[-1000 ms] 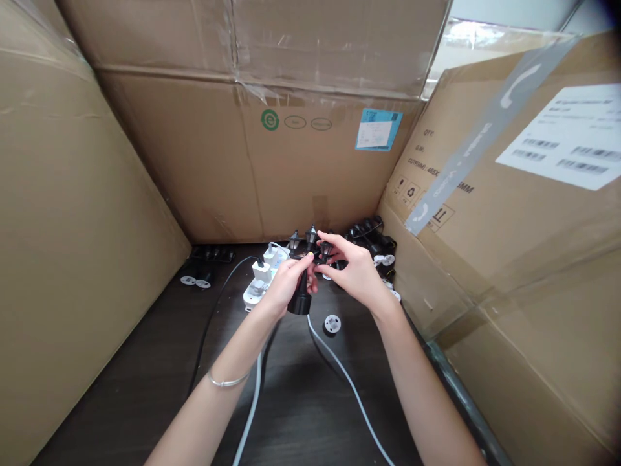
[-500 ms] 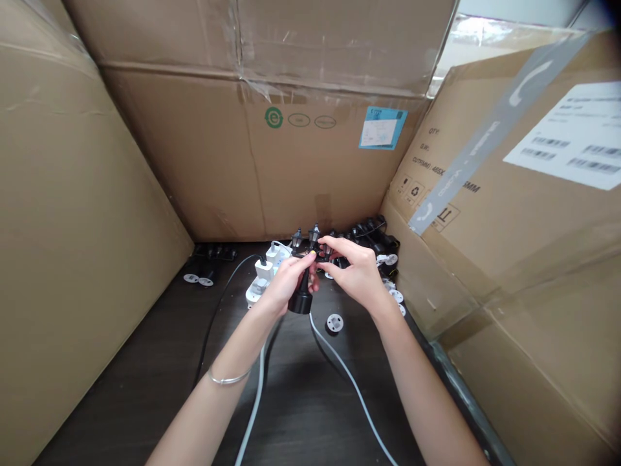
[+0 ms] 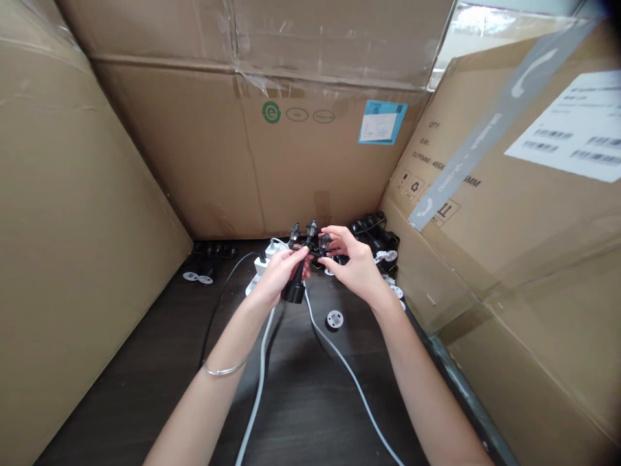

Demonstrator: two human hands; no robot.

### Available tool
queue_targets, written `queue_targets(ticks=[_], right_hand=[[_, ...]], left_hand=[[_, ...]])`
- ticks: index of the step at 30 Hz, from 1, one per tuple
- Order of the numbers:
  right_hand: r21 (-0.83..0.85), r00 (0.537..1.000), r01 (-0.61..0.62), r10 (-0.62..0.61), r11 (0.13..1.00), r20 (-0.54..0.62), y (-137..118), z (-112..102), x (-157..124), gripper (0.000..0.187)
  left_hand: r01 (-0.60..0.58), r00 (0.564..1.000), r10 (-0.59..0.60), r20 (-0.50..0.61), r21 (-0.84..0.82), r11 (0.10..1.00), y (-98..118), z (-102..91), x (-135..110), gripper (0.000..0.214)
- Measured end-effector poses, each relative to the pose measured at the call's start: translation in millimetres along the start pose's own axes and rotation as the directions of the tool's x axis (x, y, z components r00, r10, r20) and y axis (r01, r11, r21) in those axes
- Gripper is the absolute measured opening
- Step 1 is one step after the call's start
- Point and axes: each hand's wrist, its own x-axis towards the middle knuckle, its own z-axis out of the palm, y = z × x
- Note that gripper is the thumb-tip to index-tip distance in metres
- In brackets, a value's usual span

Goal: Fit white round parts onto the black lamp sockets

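Observation:
My left hand (image 3: 281, 270) is closed around the stem of a small black street lamp (image 3: 294, 292). Three lantern heads rise from the lamp's crossarm, and its round base points down towards me, tilted to the left. With thumb below and index finger above, my right hand (image 3: 356, 264) takes the lamp's right lantern (image 3: 324, 243) between its fingertips. A white round disc (image 3: 334, 320) with small holes lies on the dark table, below the hands.
A white power strip (image 3: 251, 285) with plugged-in adapters sits behind my left hand. Grey cables (image 3: 347, 369) run towards me. More black lamps (image 3: 383, 241) are heaped at back right, others (image 3: 213, 251) at back left. Cardboard boxes (image 3: 310, 168) wall in the table (image 3: 310, 408).
Both hands and the lamp have shifted slightly left and up. The lamp's base leans further left, and my right fingers have spread around the right lantern.

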Motion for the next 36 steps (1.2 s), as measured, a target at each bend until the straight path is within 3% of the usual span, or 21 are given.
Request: queue_targets(ticks=[4, 6, 8, 9, 10, 12, 14, 17, 20, 23, 25, 31, 33, 34, 36], right_hand=[[-0.044, 0.995, -0.094, 0.093, 0.995, -0.025, 2.2, -5.5, 0.1, 0.038], [-0.207, 0.984, -0.174, 0.18, 0.963, 0.01, 5.7, -11.3, -2.8, 0.024], [-0.388, 0.933, -0.258, 0.332, 0.885, 0.137, 12.3, -16.0, -8.3, 0.02], [-0.463, 0.871, -0.297, 0.436, 0.835, 0.227, 16.7, -16.9, -11.6, 0.023], [-0.525, 0.778, -0.328, 0.54, 0.785, 0.321, 21.7, -16.3, -14.7, 0.029], [-0.61, 0.51, -0.403, 0.721, 0.682, 0.469, 32.5, -10.6, -19.5, 0.038], [-0.634, 0.295, -0.467, 0.784, 0.617, 0.546, 42.2, -0.6, -21.1, 0.047], [-0.652, 0.196, -0.476, 0.794, 0.589, 0.575, 51.2, 13.9, -19.6, 0.047], [-0.645, 0.171, -0.491, 0.791, 0.585, 0.587, 54.2, 20.7, -19.3, 0.038], [-0.602, 0.207, -0.514, 0.769, 0.612, 0.605, 55.8, 20.6, -21.5, 0.023], [-0.548, 0.284, -0.518, 0.736, 0.657, 0.614, 56.3, 17.9, -22.0, 0.017], [-0.233, 0.686, -0.479, 0.527, 0.846, 0.502, 43.1, -1.7, -8.2, 0.01], [0.065, 0.822, -0.458, 0.395, 0.887, 0.41, 35.1, -8.8, -2.4, 0.008], [0.221, 0.875, -0.423, 0.333, 0.879, 0.352, 31.6, -11.5, -0.2, 0.01], [0.442, 0.935, -0.349, 0.272, 0.826, 0.229, 26.5, -14.2, 2.3, 0.014]], left_hand=[[-0.008, 0.997, 0.006, -0.08, -0.021, 1.0, 1.6, -7.6, 4.1, 0.028], [-0.009, 0.991, 0.004, -0.137, -0.038, 0.999, 0.8, -9.5, 5.9, 0.027], [-0.019, 0.984, 0.006, -0.179, -0.067, 0.998, -0.5, -10.0, 7.2, 0.024], [-0.017, 0.983, 0.0, -0.185, -0.094, 0.995, -0.9, -9.9, 7.7, 0.02], [-0.009, 0.984, -0.015, -0.178, -0.129, 0.992, -1.2, -9.5, 8.0, 0.016], [0.015, 0.988, -0.047, -0.147, -0.211, 0.977, -0.9, -8.5, 8.4, 0.01], [0.042, 0.987, -0.081, -0.135, -0.271, 0.962, 0.5, -7.6, 8.3, 0.008], [0.097, 0.982, -0.145, -0.122, -0.336, 0.937, 3.6, -7.5, 6.3, 0.008], [0.131, 0.987, -0.155, -0.035, -0.372, 0.919, 5.7, -9.2, 2.6, 0.012], [0.137, 0.991, -0.128, 0.051, -0.368, 0.919, 5.6, -10.7, -0.1, 0.024], [0.132, 0.991, -0.116, 0.063, -0.375, 0.918, 4.9, -11.0, -0.1, 0.028], [0.113, 0.993, -0.105, 0.044, -0.478, 0.871, 7.9, -10.5, 2.5, 0.019], [0.111, 0.994, -0.096, 0.056, -0.492, 0.863, 11.1, -9.2, 1.4, 0.019], [0.106, 0.994, -0.088, 0.06, -0.496, 0.862, 12.8, -8.2, 0.5, 0.019], [0.095, 0.995, -0.07, 0.069, -0.504, 0.858, 15.4, -5.9, -1.6, 0.02]])
